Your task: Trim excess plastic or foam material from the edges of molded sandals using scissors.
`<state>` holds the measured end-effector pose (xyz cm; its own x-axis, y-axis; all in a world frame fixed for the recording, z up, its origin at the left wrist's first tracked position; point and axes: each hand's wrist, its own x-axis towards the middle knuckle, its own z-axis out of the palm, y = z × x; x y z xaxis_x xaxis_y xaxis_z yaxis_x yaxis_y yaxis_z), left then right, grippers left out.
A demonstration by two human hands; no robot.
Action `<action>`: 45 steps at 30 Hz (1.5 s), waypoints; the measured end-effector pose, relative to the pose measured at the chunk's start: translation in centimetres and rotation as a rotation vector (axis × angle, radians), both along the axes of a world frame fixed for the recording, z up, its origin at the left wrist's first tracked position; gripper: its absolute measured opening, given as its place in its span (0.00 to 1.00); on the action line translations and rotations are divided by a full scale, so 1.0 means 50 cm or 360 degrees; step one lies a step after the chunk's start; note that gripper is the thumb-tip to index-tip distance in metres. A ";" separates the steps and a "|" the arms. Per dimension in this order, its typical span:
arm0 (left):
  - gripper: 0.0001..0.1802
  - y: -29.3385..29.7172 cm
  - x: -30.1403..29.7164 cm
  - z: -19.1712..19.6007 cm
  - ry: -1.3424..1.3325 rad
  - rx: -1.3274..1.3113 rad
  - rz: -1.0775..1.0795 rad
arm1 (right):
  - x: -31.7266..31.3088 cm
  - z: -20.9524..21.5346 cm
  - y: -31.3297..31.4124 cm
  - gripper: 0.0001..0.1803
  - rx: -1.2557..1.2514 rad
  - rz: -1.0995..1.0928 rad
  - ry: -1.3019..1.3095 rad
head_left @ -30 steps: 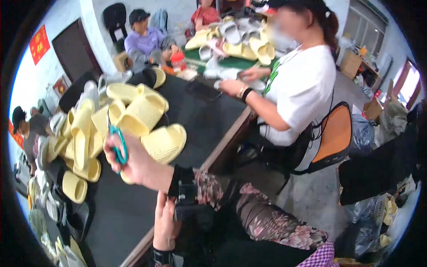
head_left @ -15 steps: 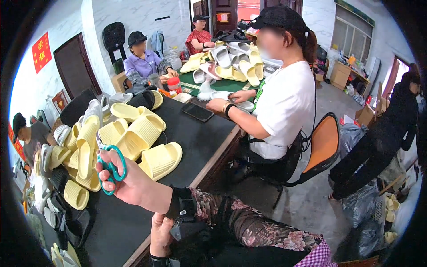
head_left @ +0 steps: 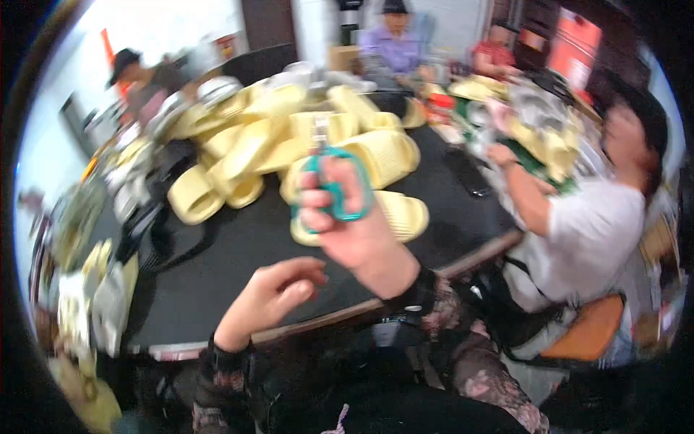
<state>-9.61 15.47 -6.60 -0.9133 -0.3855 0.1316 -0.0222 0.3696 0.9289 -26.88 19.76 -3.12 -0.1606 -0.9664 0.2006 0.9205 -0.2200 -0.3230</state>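
Note:
My right hand (head_left: 361, 231) grips a pair of scissors (head_left: 367, 182) by their teal handles, blades pointing up and away from me. Behind them on the dark table (head_left: 463, 228) lies a heap of pale yellow slippers (head_left: 249, 155). One yellow slipper (head_left: 408, 215) sits just right of that wrist, partly hidden by it. Lower and to the left, my left hand (head_left: 269, 295) hovers over the table's near edge, fingers loosely bent, thumb apart, holding nothing that shows. Motion blurs the picture somewhat.
At the right, a person in a white shirt (head_left: 589, 224) sits on an orange-backed chair (head_left: 582, 329). Farther back sit people in purple (head_left: 390, 47) and red (head_left: 495, 58), and another (head_left: 148, 83) at the left. A phone (head_left: 470, 173) and dark straps (head_left: 155, 235) lie on the table.
The view has swung left, so the heap and table now sit centrally. My left hand has come away from beside my right forearm to the table's near edge. The scissors stay in my right hand.

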 end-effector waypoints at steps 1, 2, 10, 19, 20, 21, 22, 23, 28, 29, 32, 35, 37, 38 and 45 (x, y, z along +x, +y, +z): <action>0.18 -0.028 0.021 0.008 -0.0003 -0.0036 0.0052 | 0.002 -0.007 -0.012 0.09 -0.0041 0.0050 0.0022; 0.17 -0.049 0.036 0.020 0.0002 0.0005 0.0147 | 0.002 -0.016 -0.022 0.09 0.0003 0.0064 0.0064; 0.17 -0.303 0.224 -0.026 -0.0172 -0.0529 0.1088 | 0.055 -0.081 -0.106 0.15 0.0324 0.0141 0.0298; 0.32 -0.491 0.449 -0.107 -0.0778 -0.1220 0.2087 | 0.068 -0.141 -0.140 0.16 0.0412 0.0248 0.0845; 0.35 -0.488 0.453 -0.123 -0.0871 -0.1191 0.2145 | 0.067 -0.157 -0.143 0.17 0.0407 0.0284 0.0882; 0.38 -0.485 0.447 -0.129 -0.0954 -0.1167 0.2192 | 0.067 -0.168 -0.144 0.17 0.0396 0.0278 0.0880; 0.43 -0.486 0.441 -0.132 -0.1071 -0.1100 0.2188 | 0.066 -0.180 -0.144 0.17 0.0421 0.0321 0.0929; 0.44 -0.485 0.438 -0.135 -0.1246 -0.0956 0.2163 | 0.066 -0.190 -0.142 0.18 0.0448 0.0365 0.0976; 0.41 -0.496 0.403 -0.115 -0.1432 -0.0904 0.2063 | 0.051 -0.207 -0.144 0.20 0.0505 0.0442 0.1007; 0.40 -0.502 0.414 -0.104 -0.1453 -0.0876 0.2047 | 0.053 -0.205 -0.151 0.22 0.0480 0.0416 0.1056; 0.37 -0.456 0.428 -0.041 -0.1242 -0.1080 0.1737 | 0.061 -0.193 -0.157 0.23 0.0451 0.0413 0.1070; 0.36 -0.396 0.391 0.006 -0.1334 -0.1053 0.1589 | 0.048 -0.203 -0.162 0.23 0.0436 0.0426 0.1072; 0.35 -0.357 0.393 0.009 -0.1490 -0.1017 0.1503 | 0.049 -0.218 -0.158 0.23 0.0430 0.0496 0.1066; 0.35 -0.350 0.399 0.004 -0.1516 -0.1001 0.1513 | 0.047 -0.216 -0.158 0.23 0.0446 0.0498 0.1055; 0.27 -0.308 0.482 0.032 -0.1208 -0.1153 0.1816 | 0.050 -0.205 -0.139 0.22 0.0479 0.0471 0.1003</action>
<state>14.47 0.08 -4.98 -0.1256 -0.9602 0.2494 -0.9620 0.1793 0.2059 -24.40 12.81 -13.37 0.1714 -0.9790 -0.1105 0.5490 0.1880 -0.8144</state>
